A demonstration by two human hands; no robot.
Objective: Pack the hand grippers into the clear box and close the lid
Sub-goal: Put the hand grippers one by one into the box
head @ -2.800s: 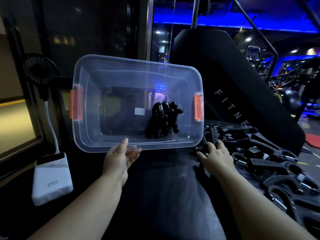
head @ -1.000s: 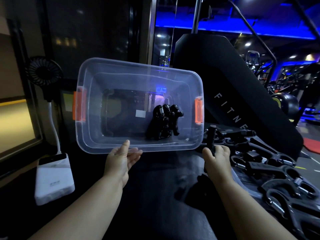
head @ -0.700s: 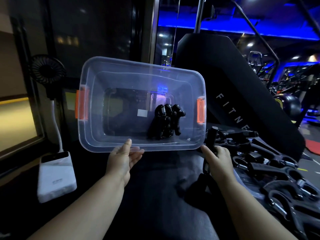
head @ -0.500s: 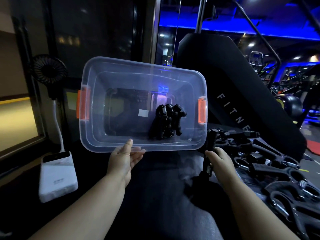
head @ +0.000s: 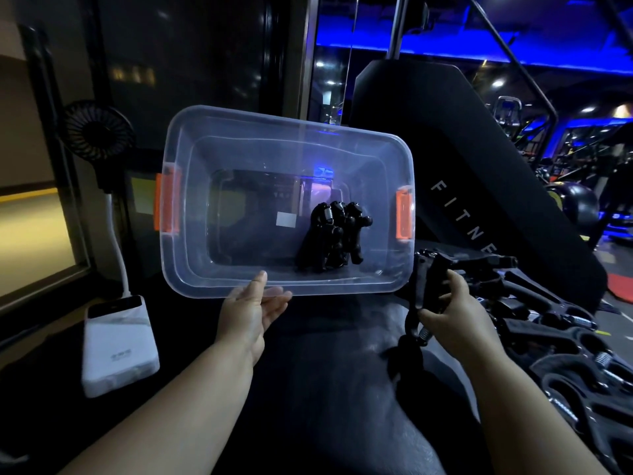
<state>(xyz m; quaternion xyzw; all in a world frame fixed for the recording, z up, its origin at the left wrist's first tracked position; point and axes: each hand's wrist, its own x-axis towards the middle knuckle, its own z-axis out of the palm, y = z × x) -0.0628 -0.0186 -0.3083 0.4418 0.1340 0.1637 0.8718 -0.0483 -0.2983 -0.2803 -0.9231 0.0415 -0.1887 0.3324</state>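
Observation:
The clear box (head: pixel 191 255) with orange side latches (head: pixel 166 202) is tilted up with its opening facing me. My left hand (head: pixel 251 311) holds its near rim. A few black hand grippers (head: pixel 330 236) lie bunched inside, right of centre. My right hand (head: pixel 452 306) is closed around a black hand gripper (head: pixel 422 296), held upright just below the box's right corner. A pile of several more black hand grippers (head: pixel 555 337) lies to the right. I see no lid.
A white power bank (head: pixel 118 344) with a small clip fan (head: pixel 97 130) on a white stalk sits at the left. A large black padded gym machine (head: pixel 462 159) rises behind the pile. The surface in front of me is a dark padded bench (head: pixel 325 389).
My right hand took one hand gripper from the pile, lifted it and brought it left toward the box. My left hand kept holding the box, which barely shifted.

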